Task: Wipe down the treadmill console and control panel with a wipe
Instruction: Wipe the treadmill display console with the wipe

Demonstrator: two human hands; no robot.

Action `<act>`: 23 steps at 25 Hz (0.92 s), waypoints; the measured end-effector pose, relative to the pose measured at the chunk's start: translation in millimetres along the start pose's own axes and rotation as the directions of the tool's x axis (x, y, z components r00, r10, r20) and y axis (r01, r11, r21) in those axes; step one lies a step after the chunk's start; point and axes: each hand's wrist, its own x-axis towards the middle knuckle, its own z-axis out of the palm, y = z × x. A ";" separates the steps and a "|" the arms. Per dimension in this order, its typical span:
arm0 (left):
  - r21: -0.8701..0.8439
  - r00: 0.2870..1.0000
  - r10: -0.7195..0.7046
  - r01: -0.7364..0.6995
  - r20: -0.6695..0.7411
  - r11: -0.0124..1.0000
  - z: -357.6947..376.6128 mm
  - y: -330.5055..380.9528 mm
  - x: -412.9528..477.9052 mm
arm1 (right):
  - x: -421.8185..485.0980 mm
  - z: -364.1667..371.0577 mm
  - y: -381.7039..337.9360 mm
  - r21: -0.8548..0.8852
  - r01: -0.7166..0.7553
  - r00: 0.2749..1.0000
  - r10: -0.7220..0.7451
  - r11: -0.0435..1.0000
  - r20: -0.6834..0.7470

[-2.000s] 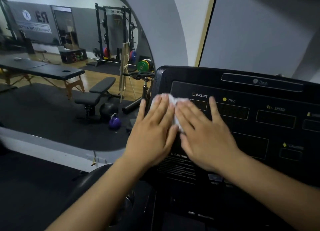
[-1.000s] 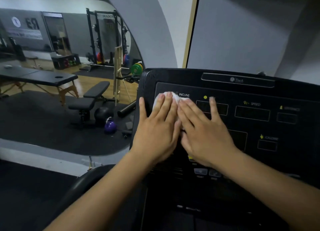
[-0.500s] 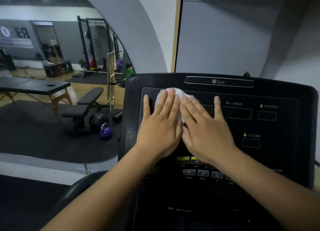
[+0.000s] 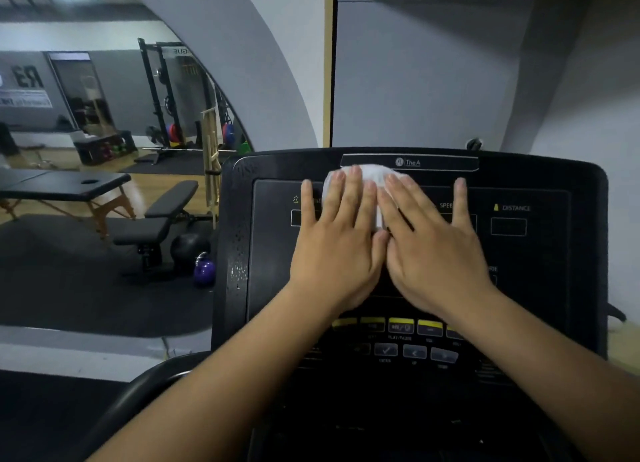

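Observation:
The black treadmill console (image 4: pixel 540 184) fills the middle and right of the head view. A white wipe (image 4: pixel 375 174) lies flat on its upper display area, just below the logo strip. My left hand (image 4: pixel 337 247) and my right hand (image 4: pixel 433 250) lie side by side on top of it, fingers straight and spread, pressing it against the panel. Most of the wipe is hidden under the fingers. A row of yellow and grey buttons (image 4: pixel 401 326) shows below my wrists.
A curved black handrail (image 4: pixel 138 396) sits at the lower left. A wall mirror to the left reflects a weight bench (image 4: pixel 162 216), a purple kettlebell (image 4: pixel 204 271), a massage table (image 4: pixel 69 184) and a squat rack (image 4: pixel 166 91). A grey wall rises behind the console.
Both hands have slid the wipe up and to the right, from the console's left edge near the incline label to the top centre under the logo strip.

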 end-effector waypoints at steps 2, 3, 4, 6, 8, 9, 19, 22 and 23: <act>-0.033 1.000 0.011 -0.011 0.005 0.999 2.4 6.8 -2.5 | -12.4 3.4 3.8 0.007 0.007 1.000 -0.007 1.000 -0.006; -0.044 0.999 0.045 -0.044 0.015 0.998 5.1 12.4 -17.9 | -30.7 7.6 3.5 0.009 0.036 0.999 -0.036 0.999 -0.001; -0.043 0.996 0.083 -0.082 0.036 0.996 8.6 18.0 -39.4 | -52.9 12.1 1.9 0.009 0.071 0.997 -0.071 0.997 0.011; -0.023 0.989 0.134 -0.133 0.061 0.991 13.6 24.3 -63.4 | -77.1 15.3 7.6 0.003 0.117 0.993 -0.117 0.993 0.027; -0.001 0.989 0.147 -0.147 0.027 0.989 14.4 27.3 -39.4 | -59.1 11.6 18.6 -0.007 0.075 0.996 -0.074 0.997 0.040; 0.002 0.991 0.133 -0.133 0.002 0.991 10.5 29.3 -17.9 | -41.8 7.4 24.4 -0.008 0.018 0.999 -0.018 1.000 0.038; 0.003 0.985 0.170 -0.169 -0.012 0.986 13.7 47.7 -11.9 | -49.3 8.4 46.0 0.024 -0.014 1.000 0.014 1.000 0.018; 0.020 0.996 0.084 -0.084 -0.027 0.996 1.9 55.3 46.5 | -6.6 -2.8 67.1 -0.015 -0.114 0.993 0.114 0.993 0.003; 0.030 0.997 0.072 -0.071 -0.027 0.997 1.9 57.7 55.8 | -0.7 -3.1 72.1 -0.021 -0.122 0.993 0.122 0.992 0.002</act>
